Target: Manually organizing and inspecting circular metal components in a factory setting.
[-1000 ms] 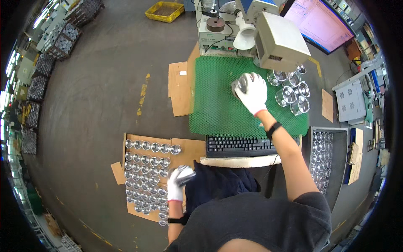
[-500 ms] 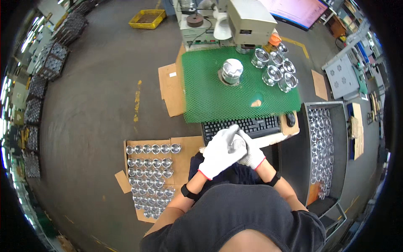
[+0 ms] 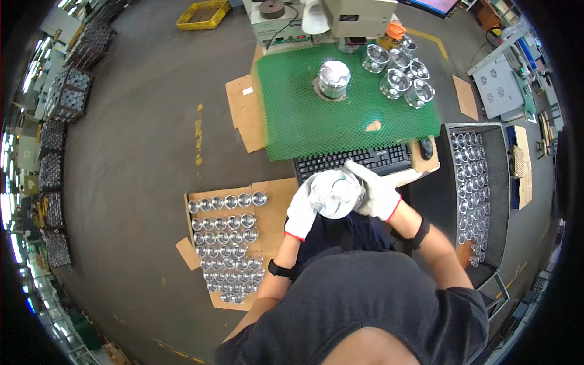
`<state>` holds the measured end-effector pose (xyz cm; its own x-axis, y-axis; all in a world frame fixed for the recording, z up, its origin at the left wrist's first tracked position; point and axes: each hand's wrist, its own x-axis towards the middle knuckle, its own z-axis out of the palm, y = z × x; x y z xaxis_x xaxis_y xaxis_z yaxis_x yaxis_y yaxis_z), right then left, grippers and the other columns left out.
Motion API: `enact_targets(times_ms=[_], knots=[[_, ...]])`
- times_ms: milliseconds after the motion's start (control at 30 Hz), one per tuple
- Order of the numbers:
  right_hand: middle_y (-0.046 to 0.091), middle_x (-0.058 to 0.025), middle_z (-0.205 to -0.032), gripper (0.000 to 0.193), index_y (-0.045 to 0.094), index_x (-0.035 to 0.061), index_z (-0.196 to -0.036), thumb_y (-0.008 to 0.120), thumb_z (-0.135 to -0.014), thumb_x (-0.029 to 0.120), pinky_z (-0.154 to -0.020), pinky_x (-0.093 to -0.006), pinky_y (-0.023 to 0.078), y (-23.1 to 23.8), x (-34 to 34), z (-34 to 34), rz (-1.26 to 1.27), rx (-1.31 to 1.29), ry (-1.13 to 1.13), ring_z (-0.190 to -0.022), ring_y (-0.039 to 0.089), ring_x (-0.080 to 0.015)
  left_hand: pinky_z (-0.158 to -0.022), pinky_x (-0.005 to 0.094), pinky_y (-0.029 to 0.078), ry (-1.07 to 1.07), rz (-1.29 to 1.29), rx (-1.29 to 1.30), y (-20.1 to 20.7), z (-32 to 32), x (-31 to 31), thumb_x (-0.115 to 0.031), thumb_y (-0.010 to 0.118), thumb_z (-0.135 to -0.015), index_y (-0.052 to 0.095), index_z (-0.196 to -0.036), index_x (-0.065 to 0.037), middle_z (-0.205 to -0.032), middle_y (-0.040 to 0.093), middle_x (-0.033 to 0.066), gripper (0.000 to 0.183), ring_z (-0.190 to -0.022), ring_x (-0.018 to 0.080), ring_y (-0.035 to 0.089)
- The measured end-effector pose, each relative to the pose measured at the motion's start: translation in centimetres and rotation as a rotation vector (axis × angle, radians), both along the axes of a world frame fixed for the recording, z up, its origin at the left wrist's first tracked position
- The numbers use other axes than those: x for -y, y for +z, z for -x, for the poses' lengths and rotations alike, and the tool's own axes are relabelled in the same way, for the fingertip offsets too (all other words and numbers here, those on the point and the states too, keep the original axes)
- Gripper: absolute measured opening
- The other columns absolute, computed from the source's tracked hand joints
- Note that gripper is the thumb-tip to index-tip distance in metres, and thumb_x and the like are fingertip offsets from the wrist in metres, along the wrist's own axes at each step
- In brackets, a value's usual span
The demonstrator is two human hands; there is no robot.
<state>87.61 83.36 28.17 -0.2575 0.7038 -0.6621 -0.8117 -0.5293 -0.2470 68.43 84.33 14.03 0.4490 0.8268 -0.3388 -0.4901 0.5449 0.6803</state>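
Observation:
A silver engine piston is held between my two white-gloved hands above my lap, its machined crown facing up. My left hand wraps its left side. On its other side my right hand presses in, with a finger and thumb along the edge and some fingers hidden beneath. Beyond them, a single piston stands upright in a round cutout of the green mesh mat. Several more pistons cluster at the mat's right side.
A keyboard and mouse lie just past my hands. Pistons stand in rows on cardboard at left. At right, a deep grey bin holds many more. A bench machine stands behind the mat.
My hands have drawn slightly nearer and spread apart around the piston, so its crown now shows fully. Before, the gloves covered most of it. The whole view has shifted a little.

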Motion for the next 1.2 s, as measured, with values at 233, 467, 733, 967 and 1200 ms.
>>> enact_targets(times_ms=[233,467,733,967,1200], knots=[[0.074,-0.0064,-0.101,0.034,0.070,-0.0003,-0.110,0.073,-0.083,0.020,-0.079,-0.0301,0.054,-5.4,-4.4,-0.4,-0.430,0.660,0.808,-0.087,0.069,-0.0147,-0.094,0.0445,0.050,-0.216,-0.538,-1.530,4.6,8.6,0.1,-0.049,0.054,-0.094,0.064,-0.125,-0.009,-0.116,0.067,0.0195,0.052,-0.107,0.0385,0.064],[0.068,-0.0214,-0.097,0.034,0.070,0.0043,-0.089,0.063,-0.081,0.037,-0.082,-0.0467,0.053,-4.3,-17.5,3.0,-1.065,1.964,1.114,-0.091,0.066,-0.0385,-0.093,0.0462,0.050,-0.211,-0.079,-1.649,1.3,15.1,6.8,-0.052,0.054,-0.093,0.066,-0.122,-0.011,-0.116,0.068,0.0190,0.052,-0.104,0.0378,0.066],[0.068,-0.0201,-0.101,0.021,0.069,0.0062,-0.099,0.060,-0.082,0.014,-0.086,-0.0488,0.051,-9.9,-33.6,0.2,-0.869,2.380,0.746,-0.095,0.065,-0.0383,-0.090,0.0422,0.051,-0.113,-0.033,-1.653,1.5,9.8,4.5,-0.046,0.057,-0.094,0.067,-0.122,-0.007,-0.114,0.070,0.0182,0.048,-0.105,0.0349,0.067],[0.064,-0.0194,-0.085,0.016,0.062,0.0011,-0.091,0.047,-0.091,0.008,-0.069,-0.0436,0.054,-7.9,-32.3,-0.1,-0.756,2.246,0.433,-0.078,0.066,-0.0315,-0.093,0.0438,0.050,-0.293,-0.228,-1.585,1.1,5.0,-2.4,-0.047,0.056,-0.094,0.066,-0.123,-0.008,-0.116,0.069,0.0187,0.050,-0.106,0.0365,0.066],[0.067,-0.0180,-0.089,0.034,0.070,0.0053,-0.097,0.062,-0.080,0.033,-0.084,-0.0489,0.052,-10.1,-13.0,-6.7,-1.392,1.695,0.972,-0.089,0.067,-0.0362,-0.093,0.0451,0.050,-0.746,-0.543,-1.600,4.2,-1.9,-10.7,-0.050,0.056,-0.092,0.065,-0.125,-0.012,-0.116,0.069,0.0182,0.051,-0.106,0.0358,0.066]])
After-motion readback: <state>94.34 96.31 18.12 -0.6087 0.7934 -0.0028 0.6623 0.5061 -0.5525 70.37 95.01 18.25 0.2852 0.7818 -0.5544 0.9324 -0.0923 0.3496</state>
